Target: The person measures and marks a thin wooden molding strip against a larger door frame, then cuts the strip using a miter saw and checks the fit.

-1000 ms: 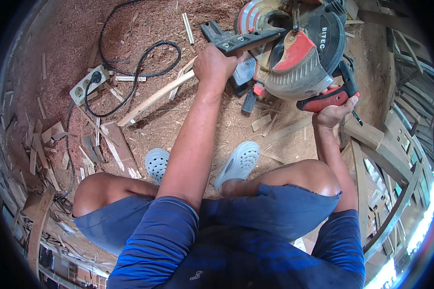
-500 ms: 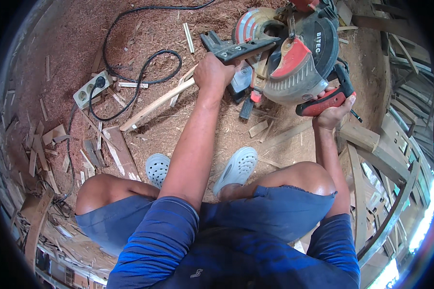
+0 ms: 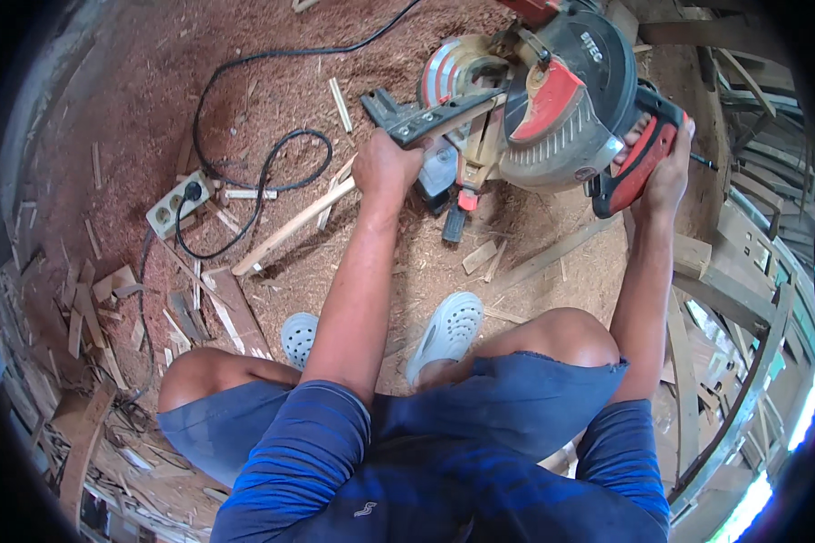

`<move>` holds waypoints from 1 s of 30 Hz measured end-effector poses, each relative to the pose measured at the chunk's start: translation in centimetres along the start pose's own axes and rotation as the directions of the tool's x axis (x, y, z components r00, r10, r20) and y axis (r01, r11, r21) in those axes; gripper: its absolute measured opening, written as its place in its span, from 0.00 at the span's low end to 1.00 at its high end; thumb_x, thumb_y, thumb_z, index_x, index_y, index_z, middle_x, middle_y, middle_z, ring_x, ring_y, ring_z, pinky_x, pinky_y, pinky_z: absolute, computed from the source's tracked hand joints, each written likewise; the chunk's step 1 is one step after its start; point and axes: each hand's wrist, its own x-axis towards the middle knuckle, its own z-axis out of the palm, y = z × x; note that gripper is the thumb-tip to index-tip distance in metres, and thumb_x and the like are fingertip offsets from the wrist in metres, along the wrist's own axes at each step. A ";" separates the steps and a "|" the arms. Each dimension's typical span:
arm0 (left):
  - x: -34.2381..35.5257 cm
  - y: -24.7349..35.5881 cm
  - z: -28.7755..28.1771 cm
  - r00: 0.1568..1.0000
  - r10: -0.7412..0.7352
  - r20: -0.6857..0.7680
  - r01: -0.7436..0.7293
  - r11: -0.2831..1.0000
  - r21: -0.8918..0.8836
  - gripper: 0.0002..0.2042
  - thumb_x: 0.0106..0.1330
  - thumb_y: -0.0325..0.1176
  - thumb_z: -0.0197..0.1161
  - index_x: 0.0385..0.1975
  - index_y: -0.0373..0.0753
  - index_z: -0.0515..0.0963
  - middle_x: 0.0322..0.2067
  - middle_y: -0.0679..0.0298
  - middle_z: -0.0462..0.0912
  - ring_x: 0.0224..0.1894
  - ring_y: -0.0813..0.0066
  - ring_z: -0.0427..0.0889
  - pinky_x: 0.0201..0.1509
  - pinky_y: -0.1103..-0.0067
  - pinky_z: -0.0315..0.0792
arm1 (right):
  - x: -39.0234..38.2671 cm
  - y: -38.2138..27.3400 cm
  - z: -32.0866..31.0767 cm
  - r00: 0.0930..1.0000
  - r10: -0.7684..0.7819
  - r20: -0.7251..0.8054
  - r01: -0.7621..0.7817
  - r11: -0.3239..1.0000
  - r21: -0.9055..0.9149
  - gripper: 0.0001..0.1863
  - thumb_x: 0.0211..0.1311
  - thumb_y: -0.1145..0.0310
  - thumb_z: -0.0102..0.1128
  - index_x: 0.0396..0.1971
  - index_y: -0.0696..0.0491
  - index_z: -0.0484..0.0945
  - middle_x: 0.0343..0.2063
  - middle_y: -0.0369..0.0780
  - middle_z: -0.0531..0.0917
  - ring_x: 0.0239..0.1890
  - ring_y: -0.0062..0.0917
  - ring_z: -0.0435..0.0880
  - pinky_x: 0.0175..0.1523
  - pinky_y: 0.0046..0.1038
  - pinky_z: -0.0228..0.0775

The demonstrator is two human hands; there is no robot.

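A miter saw (image 3: 568, 127) with a clear guard, red panel and dark motor housing sits on the sawdust-covered floor at upper right. My left hand (image 3: 388, 163) is closed round a long pale wooden strip (image 3: 290, 229) at the saw's black fence (image 3: 454, 114); the strip runs down-left from the hand. My right hand (image 3: 663, 167) grips the saw's red and black handle (image 3: 645, 161), its fingertips showing inside the loop. Whether the blade touches the wood cannot be seen.
A white power strip (image 3: 177, 205) with a plug lies left, its black cord (image 3: 307, 136) looping toward the back. Wood offcuts (image 3: 100, 308) cover the left floor; boards (image 3: 733, 290) pile at right. My legs and white clogs (image 3: 445, 339) are below the saw.
My right hand has risen, and the saw handle has turned to a steeper angle. My left hand keeps its grip on the strip, slightly lower in the picture.
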 end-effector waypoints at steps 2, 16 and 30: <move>0.2 0.2 0.5 0.997 0.068 0.040 -0.066 0.997 -0.051 0.29 0.55 0.55 0.79 0.44 0.33 0.88 0.42 0.42 0.90 0.47 0.43 0.90 0.53 0.57 0.81 | 3.4 -1.7 -1.8 0.999 -0.037 0.036 0.038 0.999 -0.038 0.33 0.78 0.35 0.50 0.41 0.55 0.83 0.27 0.38 0.84 0.25 0.23 0.83 0.36 0.30 0.78; -1.5 -3.7 -16.3 0.907 0.367 0.208 -0.345 0.929 -0.134 0.29 0.50 0.51 0.87 0.21 0.38 0.71 0.20 0.64 0.74 0.26 0.74 0.70 0.30 0.70 0.67 | 14.7 -7.4 2.1 0.718 -0.692 -0.079 0.457 0.555 -0.695 0.25 0.60 0.50 0.77 0.41 0.58 0.83 0.35 0.52 0.88 0.41 0.47 0.89 0.50 0.43 0.79; -27.4 16.4 -47.9 0.861 0.498 -0.106 -0.504 0.803 -0.318 0.20 0.55 0.37 0.85 0.32 0.37 0.77 0.25 0.71 0.78 0.29 0.83 0.74 0.33 0.79 0.71 | -3.8 -27.4 0.4 0.948 -0.293 0.122 0.317 0.873 -0.370 0.14 0.73 0.63 0.66 0.47 0.59 0.84 0.41 0.46 0.89 0.45 0.35 0.89 0.53 0.35 0.78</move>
